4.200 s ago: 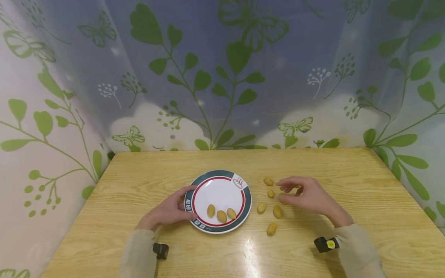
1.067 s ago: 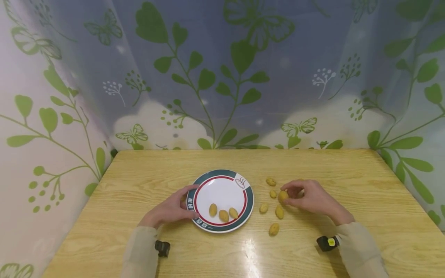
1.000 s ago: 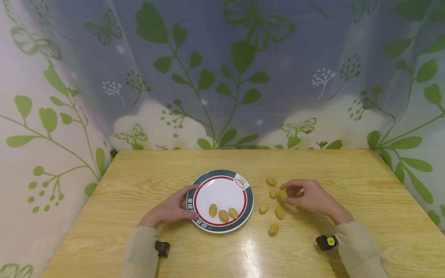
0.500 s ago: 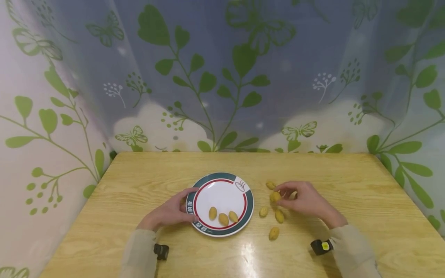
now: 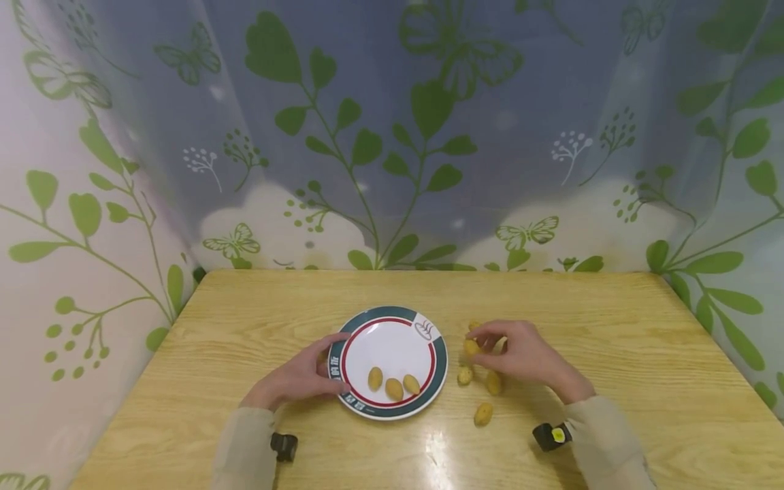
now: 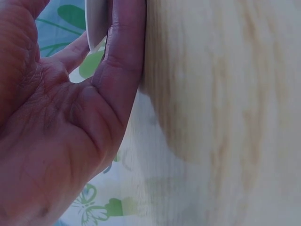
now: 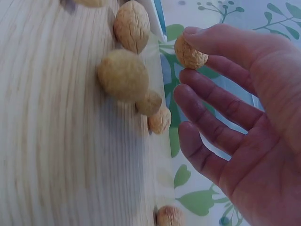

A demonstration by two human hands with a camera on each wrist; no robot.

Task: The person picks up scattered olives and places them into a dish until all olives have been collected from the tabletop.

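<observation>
A white plate [image 5: 382,344] with a dark green rim and red ring lies on the table, bearing three yellow-brown walnuts [image 5: 375,379] near its front. My left hand [image 5: 300,374] holds the plate's left edge, thumb over the near rim; the left wrist view shows the plate edge [image 6: 95,23] among the fingers. Right of the plate, my right hand [image 5: 517,350] pinches a walnut [image 7: 190,52] between thumb and fingertips, other fingers spread loosely. Below and around it, loose walnuts [image 5: 483,414] lie on the wood, one [image 5: 474,327] partly hidden by the fingers.
The wooden table [image 5: 245,306] reaches back to a curtain [image 5: 380,136] printed with green leaves and butterflies. Black wrist cameras [image 5: 284,446] sit on both forearms. In the right wrist view another walnut [image 7: 170,216] lies apart from the rest.
My right hand, earlier with nothing visible in its fingers, has taken hold of a walnut and carried it left toward the plate. The left hand stays on the rim.
</observation>
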